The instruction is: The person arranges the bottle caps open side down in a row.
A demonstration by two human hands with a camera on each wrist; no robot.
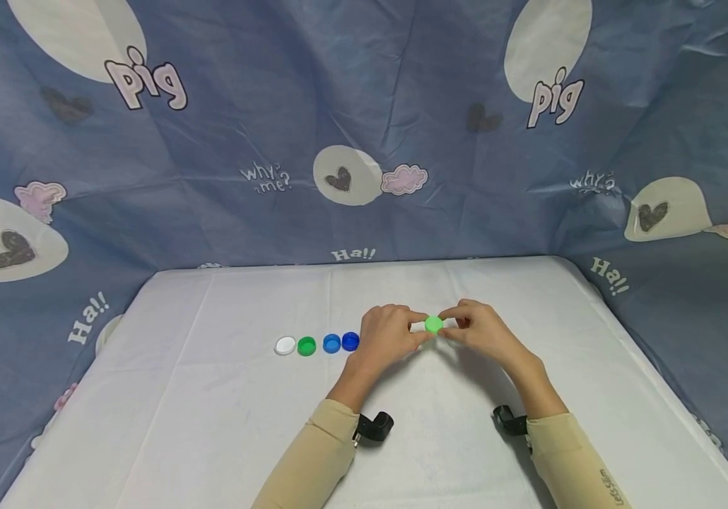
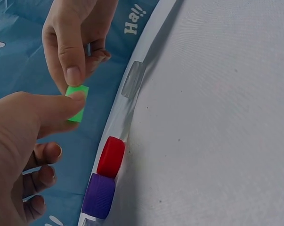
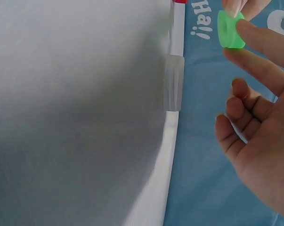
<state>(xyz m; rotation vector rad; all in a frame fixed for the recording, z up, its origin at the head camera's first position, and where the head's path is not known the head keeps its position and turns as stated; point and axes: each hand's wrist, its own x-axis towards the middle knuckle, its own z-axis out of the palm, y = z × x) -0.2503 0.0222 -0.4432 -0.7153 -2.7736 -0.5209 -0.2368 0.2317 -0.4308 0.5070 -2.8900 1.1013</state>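
Observation:
A light green bottle cap (image 1: pixel 434 324) is held above the white table between both hands. My left hand (image 1: pixel 386 336) pinches it with thumb and index finger, the other fingers loosely curled. From the opposite side, my right hand (image 1: pixel 483 332) also pinches the cap; its remaining fingers are curled in the right wrist view. Below the hands, a clear cap (image 3: pixel 174 84) stands on the table. In the left wrist view a red cap (image 2: pixel 111 157) touches a purple cap (image 2: pixel 99 196); the left hand hides both from the head view.
Left of the hands, a white cap (image 1: pixel 285 346), a green cap (image 1: pixel 307 346), a light blue cap (image 1: pixel 331 343) and a dark blue cap (image 1: pixel 350 341) lie in a row. A white cloth covers the table (image 1: pixel 224 424). Behind it hangs a blue printed curtain (image 1: pixel 262 226).

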